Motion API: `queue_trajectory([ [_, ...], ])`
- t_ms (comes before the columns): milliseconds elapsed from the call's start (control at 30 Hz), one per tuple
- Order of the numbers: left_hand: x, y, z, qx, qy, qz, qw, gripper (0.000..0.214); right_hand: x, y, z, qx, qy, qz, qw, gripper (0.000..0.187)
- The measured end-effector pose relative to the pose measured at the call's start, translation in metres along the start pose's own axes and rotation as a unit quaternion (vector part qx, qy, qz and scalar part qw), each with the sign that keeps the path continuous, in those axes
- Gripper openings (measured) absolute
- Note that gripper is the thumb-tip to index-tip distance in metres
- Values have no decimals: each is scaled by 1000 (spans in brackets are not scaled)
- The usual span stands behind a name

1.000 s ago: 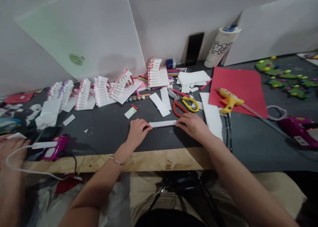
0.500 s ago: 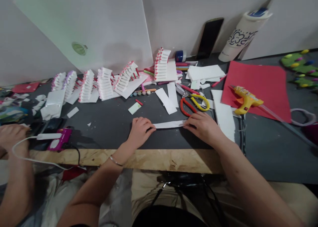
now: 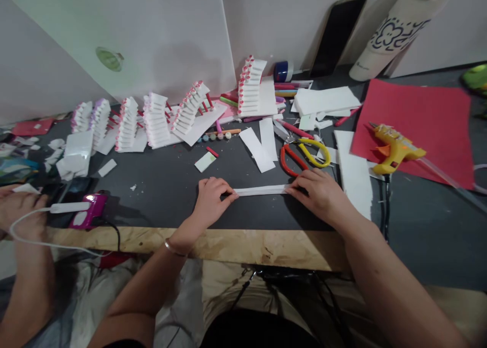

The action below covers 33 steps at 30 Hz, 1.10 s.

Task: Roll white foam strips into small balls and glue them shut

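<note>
Running across the near side of my view, the raw wooden table edge [image 3: 236,246] borders a dark mat [image 3: 171,185], and both forearms reach over it from below, the left wrist wearing a thin bracelet [image 3: 173,247]. Just past the edge I see the left hand [image 3: 213,201] curled, fingers closed down on the left end of a narrow white strip [image 3: 261,190], while the right hand [image 3: 321,196] pinches the right end, fingertips pressed to it. The strip lies flat on the mat, stretched straight between the two hands and roughly level with the table edge. Off at the far left, at about the same depth, another person's hand [image 3: 19,211] rests beside a pink glue gun [image 3: 89,211] with a white cable looping from it. Beyond my right hand sit red-handled scissors [image 3: 289,160] touching yellow-handled scissors [image 3: 314,152], with a long white foam piece [image 3: 355,170] to their right. Two loose white strips [image 3: 258,150] lie angled past the held one, and a small pale green tab [image 3: 204,162] sits to their left. Farther right, a yellow glue gun [image 3: 393,147] rests on the edge of a red sheet [image 3: 418,119]. Farther back, a row of stepped white stacks [image 3: 155,119] with pink-tipped edges runs across the mat. At the wall, a dark phone [image 3: 337,33] leans upright beside a tilted white patterned tube [image 3: 399,28].
</note>
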<state>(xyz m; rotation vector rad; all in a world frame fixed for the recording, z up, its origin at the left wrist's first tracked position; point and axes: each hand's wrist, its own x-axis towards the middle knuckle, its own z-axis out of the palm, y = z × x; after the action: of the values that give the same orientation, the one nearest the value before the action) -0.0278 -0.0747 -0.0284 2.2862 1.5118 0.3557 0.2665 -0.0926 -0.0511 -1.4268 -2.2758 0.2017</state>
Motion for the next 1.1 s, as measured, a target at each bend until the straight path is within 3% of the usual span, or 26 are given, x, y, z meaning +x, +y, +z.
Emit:
queue_trajectory([
  [433,0,0,-1,-13,-12,-8,1000,21,0,-2,1,11,-9,36,999,33],
  [1100,4,5,0,-12,-15,-34,999,20,0,-7,-1,-60,3,77,995,40],
])
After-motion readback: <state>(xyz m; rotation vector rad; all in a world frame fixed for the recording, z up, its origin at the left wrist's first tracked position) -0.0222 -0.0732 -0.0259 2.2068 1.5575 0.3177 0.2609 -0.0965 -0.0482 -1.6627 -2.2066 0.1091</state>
